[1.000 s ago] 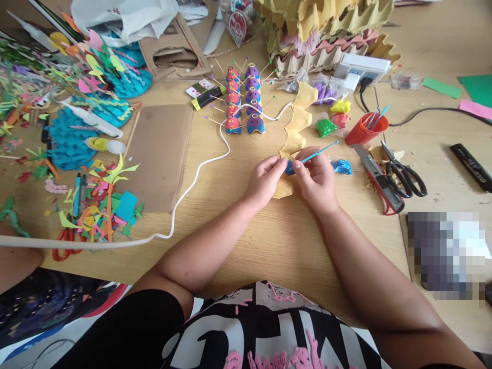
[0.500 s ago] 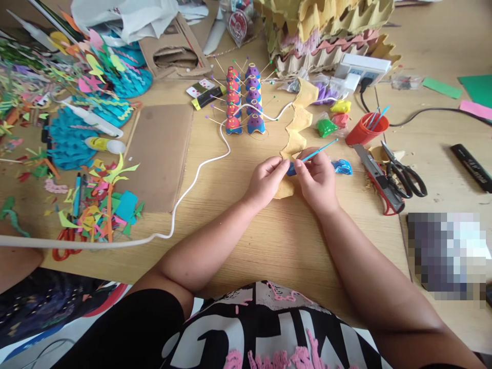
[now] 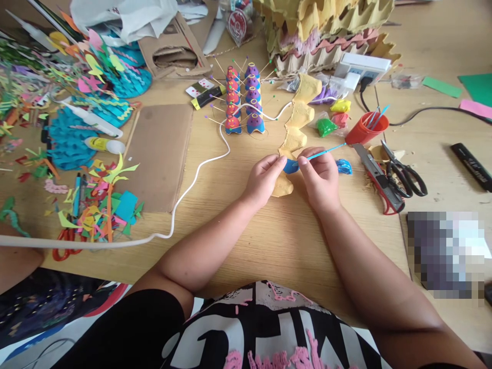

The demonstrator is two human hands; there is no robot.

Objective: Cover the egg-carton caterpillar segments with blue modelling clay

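My left hand [image 3: 260,182] is closed, thumb and fingers pinching the edge of a yellow egg carton strip [image 3: 299,117] that runs away from me over the table. A blue patch [image 3: 291,165], which looks like modelling clay, covers part of one cup between my hands. Between the thumb and fingers of my right hand [image 3: 322,179] is a thin light-blue stick tool [image 3: 331,149]. Its lower end meets the blue patch and the other end points up to the right. A shiny blue clay packet [image 3: 343,166] lies just right of my right hand.
Two rows of painted carton figures [image 3: 254,102] with pins stand ahead. A white cable [image 3: 200,171] crosses the table. Rightward are a red cup [image 3: 366,130], a utility knife [image 3: 380,179] and scissors [image 3: 403,174]. Left lie a cardboard sheet [image 3: 159,159] and paper scraps.
The stick tool has tilted flatter, its far end moving right. My hands have spread slightly apart, and more of the blue patch shows. The carton strip has turned a little.
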